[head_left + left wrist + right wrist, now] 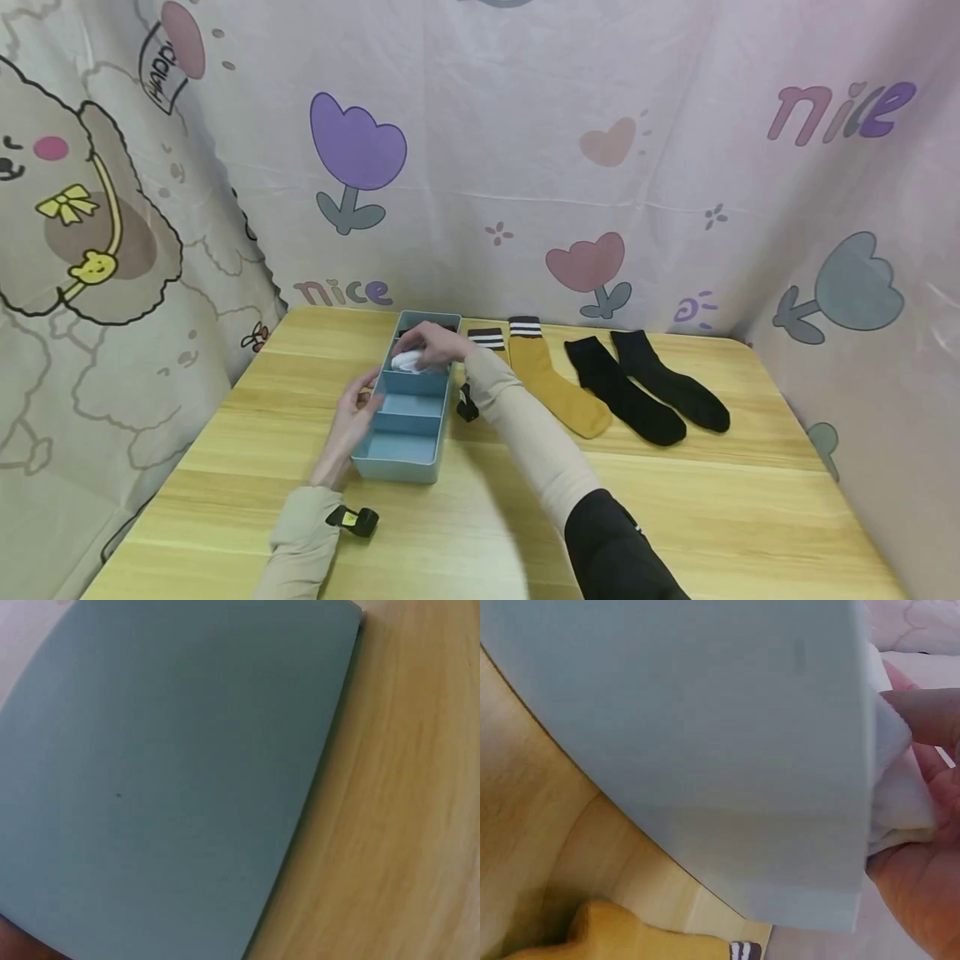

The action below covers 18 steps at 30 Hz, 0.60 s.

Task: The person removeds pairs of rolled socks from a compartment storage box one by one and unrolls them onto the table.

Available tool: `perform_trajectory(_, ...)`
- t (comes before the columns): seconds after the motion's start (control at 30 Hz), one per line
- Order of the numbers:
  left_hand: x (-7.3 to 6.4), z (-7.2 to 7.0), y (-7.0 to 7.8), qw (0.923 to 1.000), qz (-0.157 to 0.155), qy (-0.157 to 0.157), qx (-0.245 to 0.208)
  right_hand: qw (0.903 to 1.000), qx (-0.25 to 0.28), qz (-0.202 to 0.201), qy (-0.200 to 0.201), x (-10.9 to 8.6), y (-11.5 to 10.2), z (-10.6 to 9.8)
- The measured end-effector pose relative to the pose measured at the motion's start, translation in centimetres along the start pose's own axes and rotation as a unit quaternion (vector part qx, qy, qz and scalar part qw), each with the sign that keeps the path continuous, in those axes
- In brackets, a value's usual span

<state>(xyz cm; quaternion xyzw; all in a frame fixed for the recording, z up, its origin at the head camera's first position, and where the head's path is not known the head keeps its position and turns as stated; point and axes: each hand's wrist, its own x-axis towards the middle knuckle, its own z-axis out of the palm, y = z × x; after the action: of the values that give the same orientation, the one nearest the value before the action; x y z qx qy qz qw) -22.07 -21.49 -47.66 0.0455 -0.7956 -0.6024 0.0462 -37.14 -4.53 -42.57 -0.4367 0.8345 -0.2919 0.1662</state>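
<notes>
A blue-grey divided storage box [399, 472] stands on the table. My left hand [352, 419] holds its left wall near the middle, the thumb at the rim. That wall's outer face [172, 765] fills most of the left wrist view. My right hand [433, 343] reaches into a compartment toward the far end. It pinches a folded white cloth item [407, 361], probably a sock. In the right wrist view, fingers and thumb grip this white bundle [900, 802] just past the box rim. A dark item [448, 327] lies in the farthest compartment, mostly hidden by the hand.
Right of the box lie a pair of mustard socks [558, 387] with striped cuffs, one mostly behind my right arm. Farther right are two black socks [630, 396] [671, 375]. A printed curtain [480, 167] hangs behind the wooden table [712, 517].
</notes>
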Motion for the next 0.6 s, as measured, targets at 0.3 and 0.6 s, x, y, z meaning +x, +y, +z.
perform_trajectory(0.3, 0.1, 0.0, -0.1, 0.9999, -0.002, -0.001, 0.012, 0.9953, 0.064, -0.028, 0.067, -2.1, -1.0, -1.7)
perform_trajectory(0.6, 0.2, 0.1, 0.0, 0.9999, 0.002, -0.005, 0.014, 0.9868, 0.111, -0.078, 0.088, -8.0, -3.0, -2.4)
